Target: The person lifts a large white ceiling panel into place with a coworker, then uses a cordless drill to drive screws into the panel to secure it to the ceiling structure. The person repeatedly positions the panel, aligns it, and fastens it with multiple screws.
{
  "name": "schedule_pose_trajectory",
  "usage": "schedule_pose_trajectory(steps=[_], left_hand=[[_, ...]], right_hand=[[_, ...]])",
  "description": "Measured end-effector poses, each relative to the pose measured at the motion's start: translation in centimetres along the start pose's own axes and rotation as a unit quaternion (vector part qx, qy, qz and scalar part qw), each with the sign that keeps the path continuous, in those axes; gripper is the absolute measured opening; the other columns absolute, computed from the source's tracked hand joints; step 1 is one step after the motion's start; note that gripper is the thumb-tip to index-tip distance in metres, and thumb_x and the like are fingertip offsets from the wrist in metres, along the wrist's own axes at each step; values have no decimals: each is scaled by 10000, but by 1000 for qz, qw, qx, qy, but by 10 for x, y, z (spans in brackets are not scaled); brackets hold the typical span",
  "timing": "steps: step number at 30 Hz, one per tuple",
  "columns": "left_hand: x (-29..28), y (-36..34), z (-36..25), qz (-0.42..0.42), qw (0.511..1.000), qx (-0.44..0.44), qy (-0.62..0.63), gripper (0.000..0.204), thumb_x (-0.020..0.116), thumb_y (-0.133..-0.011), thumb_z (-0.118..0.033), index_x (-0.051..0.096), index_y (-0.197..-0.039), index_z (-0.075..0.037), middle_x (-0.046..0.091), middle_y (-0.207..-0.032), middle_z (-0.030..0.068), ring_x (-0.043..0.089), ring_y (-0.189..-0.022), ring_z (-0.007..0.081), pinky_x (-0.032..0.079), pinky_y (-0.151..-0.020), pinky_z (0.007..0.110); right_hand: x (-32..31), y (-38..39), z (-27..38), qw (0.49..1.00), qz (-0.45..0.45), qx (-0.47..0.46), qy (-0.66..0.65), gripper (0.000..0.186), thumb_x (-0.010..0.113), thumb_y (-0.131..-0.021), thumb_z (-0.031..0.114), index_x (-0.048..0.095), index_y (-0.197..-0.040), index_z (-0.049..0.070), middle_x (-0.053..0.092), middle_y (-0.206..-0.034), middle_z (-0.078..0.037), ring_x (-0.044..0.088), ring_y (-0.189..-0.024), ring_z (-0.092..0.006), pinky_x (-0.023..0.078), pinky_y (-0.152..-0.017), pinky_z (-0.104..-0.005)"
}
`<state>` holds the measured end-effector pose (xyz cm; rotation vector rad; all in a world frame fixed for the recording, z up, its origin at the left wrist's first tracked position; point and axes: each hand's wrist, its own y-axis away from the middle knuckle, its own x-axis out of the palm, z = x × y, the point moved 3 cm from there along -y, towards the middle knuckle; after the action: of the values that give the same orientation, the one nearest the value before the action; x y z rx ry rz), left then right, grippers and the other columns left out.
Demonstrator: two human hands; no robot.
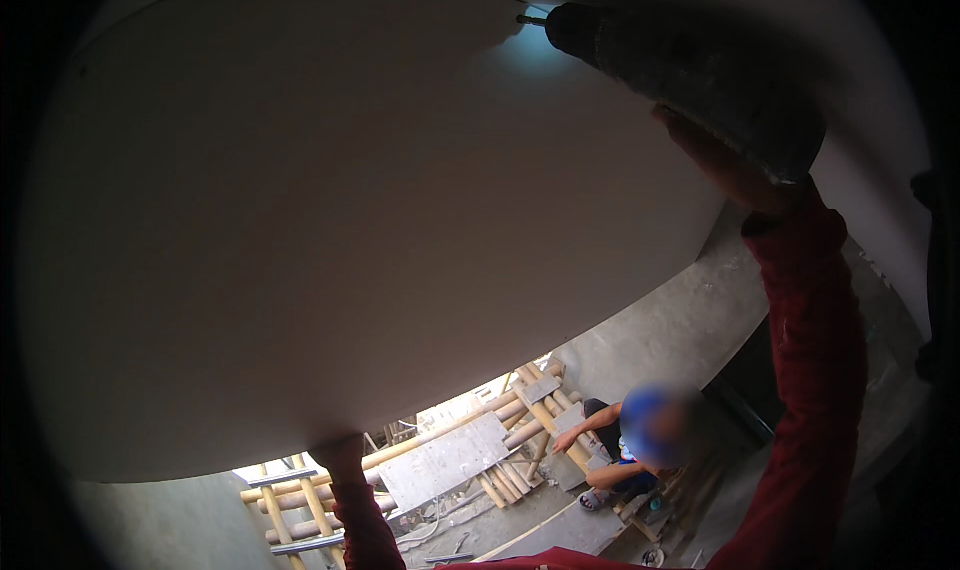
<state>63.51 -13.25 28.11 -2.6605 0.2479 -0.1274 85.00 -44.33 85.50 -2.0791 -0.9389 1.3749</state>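
Note:
A large pale board (360, 230) spans most of the picture overhead, shadowed on its near face. At the upper right, a dark power drill (700, 80) is gripped in my right hand (735, 170). Its bit points left toward the board's far edge, and a bluish light glows on the surface there. My left hand (342, 450) is raised against the board's lower edge; its fingers are lost in shadow. Red sleeves cover both of my forearms.
Below, another person (610, 450) with a blue head covering crouches beside bamboo poles (530, 435) and a grey plank (445, 460). A pole ladder-like frame (300, 510) stands at lower left. Bare grey walls (660, 330) surround the space.

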Motion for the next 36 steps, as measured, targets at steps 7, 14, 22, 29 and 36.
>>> schedule_pose_trajectory(steps=[7, 14, 22, 29, 36], left_hand=[[4, 4, 3, 47, 652, -152, 741, 468, 448, -1001, -336, 522, -1366, -53, 541, -1401, 117, 481, -1316, 274, 330, -1136, 436], [1, 6, 3, -39, 633, -248, 732, 416, 508, -968, -336, 612, -1264, -63, 628, -1287, 100, 570, -1218, 270, 432, -1053, 435], [4, 9, 1, -35, 618, -238, 749, 422, 483, -977, -336, 602, -1278, -65, 617, -1304, 100, 561, -1230, 271, 430, -1054, 435], [-3, 6, 14, 9, 995, 6, 99, 530, 465, -982, -395, 478, -1400, -68, 519, -1419, 113, 471, -1324, 275, 357, -1115, 435], [6, 12, -7, -14, 912, 82, -402, 582, 645, -881, -389, 529, -1351, -66, 569, -1362, 125, 556, -1234, 291, 417, -1063, 412]], right_hand=[[-6, 6, -1, 999, 7, 5, 41, 415, 724, -892, 124, 591, -1282, 72, 635, -1257, -59, 614, -1147, -175, 502, -996, -329], [-9, 11, -6, 999, 15, -21, -24, 439, 706, -897, 69, 557, -1309, 49, 618, -1276, -79, 599, -1176, -196, 485, -1033, -334], [-4, 12, -5, 996, -59, -74, -4, 376, 755, -812, 35, 654, -1172, 75, 700, -1073, -62, 687, -957, -191, 567, -816, -302], [-3, 17, -23, 986, 39, 98, -132, 413, 671, -926, 81, 544, -1317, 44, 592, -1314, -97, 586, -1199, -212, 484, -1037, -324], [-4, 55, -17, 987, -92, 67, -112, 424, 691, -896, 76, 565, -1299, 34, 614, -1288, -99, 606, -1163, -205, 496, -1007, -327]])
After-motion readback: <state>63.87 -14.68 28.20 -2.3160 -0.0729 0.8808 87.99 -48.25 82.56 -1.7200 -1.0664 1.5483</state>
